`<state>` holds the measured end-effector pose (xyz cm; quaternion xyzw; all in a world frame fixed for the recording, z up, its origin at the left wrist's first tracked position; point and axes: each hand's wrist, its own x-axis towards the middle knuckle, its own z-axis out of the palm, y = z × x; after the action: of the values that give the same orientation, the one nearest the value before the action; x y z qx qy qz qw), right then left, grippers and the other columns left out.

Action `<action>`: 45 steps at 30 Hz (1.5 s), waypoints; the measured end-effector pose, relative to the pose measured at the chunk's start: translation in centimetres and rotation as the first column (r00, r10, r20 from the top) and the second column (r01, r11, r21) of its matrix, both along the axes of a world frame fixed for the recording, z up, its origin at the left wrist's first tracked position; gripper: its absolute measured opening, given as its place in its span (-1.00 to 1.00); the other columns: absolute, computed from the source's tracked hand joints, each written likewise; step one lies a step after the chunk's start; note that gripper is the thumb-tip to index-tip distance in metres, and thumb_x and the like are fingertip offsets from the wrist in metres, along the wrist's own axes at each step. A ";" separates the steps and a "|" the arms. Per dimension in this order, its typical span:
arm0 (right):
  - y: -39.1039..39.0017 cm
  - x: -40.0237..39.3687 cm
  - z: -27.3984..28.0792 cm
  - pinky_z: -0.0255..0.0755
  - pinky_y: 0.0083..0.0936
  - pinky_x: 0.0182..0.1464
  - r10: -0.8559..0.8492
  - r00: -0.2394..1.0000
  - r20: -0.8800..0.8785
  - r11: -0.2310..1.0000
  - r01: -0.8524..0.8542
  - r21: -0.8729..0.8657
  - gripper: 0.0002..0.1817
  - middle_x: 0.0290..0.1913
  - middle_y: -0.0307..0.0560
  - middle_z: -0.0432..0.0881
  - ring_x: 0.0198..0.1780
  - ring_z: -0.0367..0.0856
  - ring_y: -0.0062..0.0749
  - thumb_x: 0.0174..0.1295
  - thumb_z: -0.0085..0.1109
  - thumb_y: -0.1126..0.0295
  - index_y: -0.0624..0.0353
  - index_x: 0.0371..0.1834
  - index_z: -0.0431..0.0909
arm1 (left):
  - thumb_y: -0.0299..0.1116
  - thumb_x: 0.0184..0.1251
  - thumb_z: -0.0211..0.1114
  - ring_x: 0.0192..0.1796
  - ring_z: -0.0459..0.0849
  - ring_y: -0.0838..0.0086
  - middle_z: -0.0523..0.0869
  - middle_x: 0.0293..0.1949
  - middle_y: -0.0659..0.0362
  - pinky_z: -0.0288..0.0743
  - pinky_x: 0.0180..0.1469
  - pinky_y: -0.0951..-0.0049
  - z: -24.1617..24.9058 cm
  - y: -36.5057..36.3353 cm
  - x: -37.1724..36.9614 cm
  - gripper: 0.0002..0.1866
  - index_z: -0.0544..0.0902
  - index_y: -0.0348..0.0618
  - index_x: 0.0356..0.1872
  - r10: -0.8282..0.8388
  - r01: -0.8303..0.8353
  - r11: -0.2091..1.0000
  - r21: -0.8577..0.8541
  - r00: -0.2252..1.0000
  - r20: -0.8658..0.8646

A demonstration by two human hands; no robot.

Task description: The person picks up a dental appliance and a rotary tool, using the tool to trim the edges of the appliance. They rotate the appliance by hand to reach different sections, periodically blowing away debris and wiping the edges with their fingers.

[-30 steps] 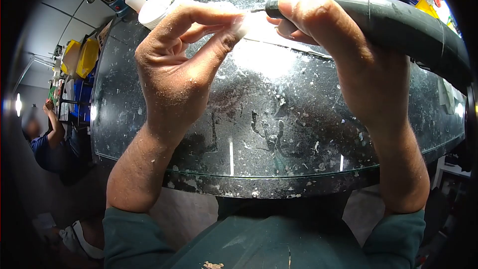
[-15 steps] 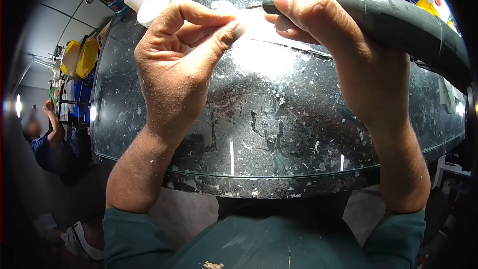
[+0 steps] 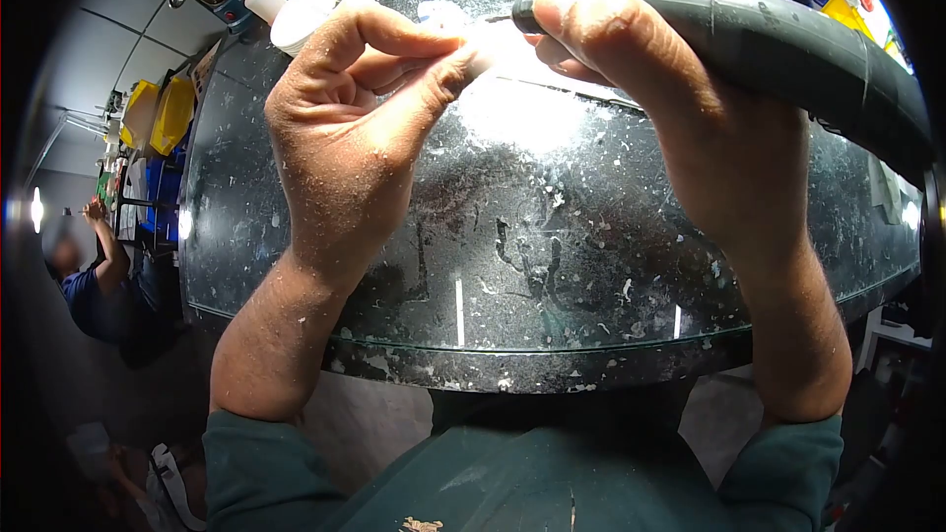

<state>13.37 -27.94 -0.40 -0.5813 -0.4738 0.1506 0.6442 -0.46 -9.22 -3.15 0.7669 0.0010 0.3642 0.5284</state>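
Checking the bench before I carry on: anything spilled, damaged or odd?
White flakes and dust litter the dark glass tabletop and coat the left hand. The right hand and its rotary tool look undamaged.

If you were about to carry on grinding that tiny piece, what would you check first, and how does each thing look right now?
1. Right hand wrapped firmly round the rotary tool: ok.
2. Small white piece pinched between thumb and forefinger of the left hand: ok, though glare hides most of it.
3. Tool tip meeting the piece: cannot tell, the spot is washed out.
4. Left fingertips clear of the tip: not ok, they sit very close.
5. Tool spinning: cannot tell.
6. Dark tabletop beneath the hands free of large objects: ok, only white dust and flakes.
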 end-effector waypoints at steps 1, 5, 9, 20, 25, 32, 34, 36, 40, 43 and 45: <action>0.0 0.0 0.0 0.65 -0.44 0.06 0.002 1.000 -0.002 1.000 -0.002 -0.001 -0.52 -0.13 0.04 0.70 -0.08 0.72 -0.40 0.34 0.34 0.26 0.37 0.17 0.48 | -0.68 0.28 0.40 -0.01 0.78 0.41 0.77 -0.15 0.03 0.69 0.14 0.42 0.0 0.0 0.0 -0.82 0.63 -0.31 -0.14 -0.003 0.003 1.000 -0.012 1.000 0.002; 0.4 0.1 0.0 0.65 -0.44 0.06 0.011 1.000 -0.010 1.000 -0.011 -0.002 -0.52 -0.13 0.04 0.70 -0.08 0.72 -0.40 0.34 0.34 0.26 0.37 0.17 0.48 | -0.68 0.28 0.39 0.00 0.78 0.41 0.77 -0.15 0.04 0.69 0.15 0.41 -0.1 0.0 0.1 -0.82 0.63 -0.31 -0.15 -0.006 0.006 1.000 0.009 1.000 0.001; 0.2 0.2 -0.2 0.65 -0.44 0.06 0.019 1.000 -0.016 1.000 -0.019 -0.003 -0.53 -0.13 0.04 0.70 -0.08 0.72 -0.40 0.34 0.34 0.27 0.37 0.16 0.48 | -0.70 0.28 0.38 0.02 0.77 0.39 0.77 -0.13 0.04 0.69 0.15 0.40 -0.1 0.2 0.0 -0.82 0.63 -0.30 -0.15 -0.013 0.013 0.999 0.049 1.000 0.001; -0.8 -0.1 -0.5 0.65 -0.44 0.07 0.043 0.998 -0.034 0.999 -0.043 -0.007 -0.53 -0.13 0.04 0.69 -0.07 0.72 -0.40 0.34 0.34 0.27 0.37 0.16 0.48 | -0.72 0.27 0.36 0.01 0.76 0.44 0.76 -0.13 0.08 0.67 0.14 0.44 0.2 -0.1 -0.2 -0.81 0.62 -0.30 -0.15 0.008 -0.007 1.000 0.026 1.000 -0.019; -0.7 -0.2 -0.6 0.65 -0.45 0.07 0.054 0.998 -0.042 0.998 -0.054 -0.008 -0.53 -0.13 0.04 0.69 -0.07 0.72 -0.40 0.33 0.34 0.28 0.37 0.16 0.48 | -0.73 0.26 0.37 -0.01 0.76 0.48 0.76 -0.13 0.09 0.66 0.13 0.47 0.2 -0.2 -0.2 -0.80 0.62 -0.29 -0.15 -0.008 0.009 0.999 0.035 1.000 -0.008; -1.2 0.1 -0.8 0.64 -0.45 0.07 0.070 0.996 -0.051 0.997 -0.071 -0.009 -0.54 -0.13 0.04 0.69 -0.07 0.72 -0.40 0.33 0.35 0.28 0.37 0.16 0.49 | -0.73 0.26 0.37 0.00 0.76 0.46 0.76 -0.13 0.09 0.66 0.14 0.45 0.1 0.1 -0.3 -0.79 0.62 -0.29 -0.14 0.004 -0.002 0.997 0.083 0.999 -0.035; -1.2 0.1 -0.8 0.64 -0.45 0.07 0.073 0.996 -0.053 0.997 -0.074 -0.009 -0.54 -0.13 0.04 0.69 -0.07 0.72 -0.40 0.33 0.35 0.28 0.37 0.16 0.49 | -0.73 0.26 0.37 0.02 0.76 0.43 0.76 -0.12 0.09 0.66 0.16 0.43 0.1 0.1 -0.3 -0.79 0.61 -0.28 -0.13 -0.010 0.011 0.998 0.058 1.000 -0.020; -1.3 0.2 -0.9 0.64 -0.45 0.07 0.078 0.995 -0.055 0.997 -0.078 -0.009 -0.54 -0.13 0.04 0.69 -0.07 0.72 -0.40 0.33 0.35 0.29 0.37 0.16 0.49 | -0.72 0.27 0.37 0.02 0.76 0.43 0.76 -0.12 0.09 0.66 0.17 0.43 0.0 0.2 -0.2 -0.79 0.61 -0.28 -0.13 -0.007 0.008 0.998 0.068 1.000 -0.019; -1.2 0.0 -0.8 0.64 -0.45 0.07 0.086 0.994 -0.061 0.996 -0.087 -0.010 -0.54 -0.13 0.04 0.69 -0.07 0.72 -0.40 0.33 0.35 0.29 0.36 0.16 0.49 | -0.72 0.27 0.37 0.03 0.76 0.42 0.76 -0.11 0.08 0.66 0.17 0.42 0.0 0.2 -0.2 -0.79 0.60 -0.28 -0.13 -0.015 0.016 0.998 0.061 1.000 -0.016; -1.2 0.0 -0.9 0.64 -0.45 0.08 0.092 0.994 -0.064 0.996 -0.093 -0.010 -0.54 -0.13 0.04 0.69 -0.07 0.72 -0.40 0.33 0.35 0.29 0.36 0.16 0.49 | -0.72 0.28 0.36 0.04 0.76 0.42 0.76 -0.10 0.07 0.66 0.17 0.41 0.0 0.1 -0.3 -0.79 0.59 -0.28 -0.13 0.006 -0.004 0.998 0.060 0.999 -0.033; -1.4 0.1 -0.9 0.64 -0.45 0.08 0.097 0.993 -0.067 0.995 -0.098 -0.010 -0.54 -0.13 0.04 0.69 -0.06 0.72 -0.40 0.33 0.35 0.29 0.36 0.15 0.49 | -0.66 0.27 0.41 -0.02 0.78 0.45 0.78 -0.16 0.07 0.66 0.11 0.46 0.1 -0.3 0.1 -0.82 0.62 -0.26 -0.18 0.026 -0.026 1.000 0.011 1.000 -0.009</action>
<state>13.51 -29.34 -1.32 -0.5563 -0.4790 0.2039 0.6476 -0.39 -9.54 -3.00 0.7713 0.0115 0.3677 0.5194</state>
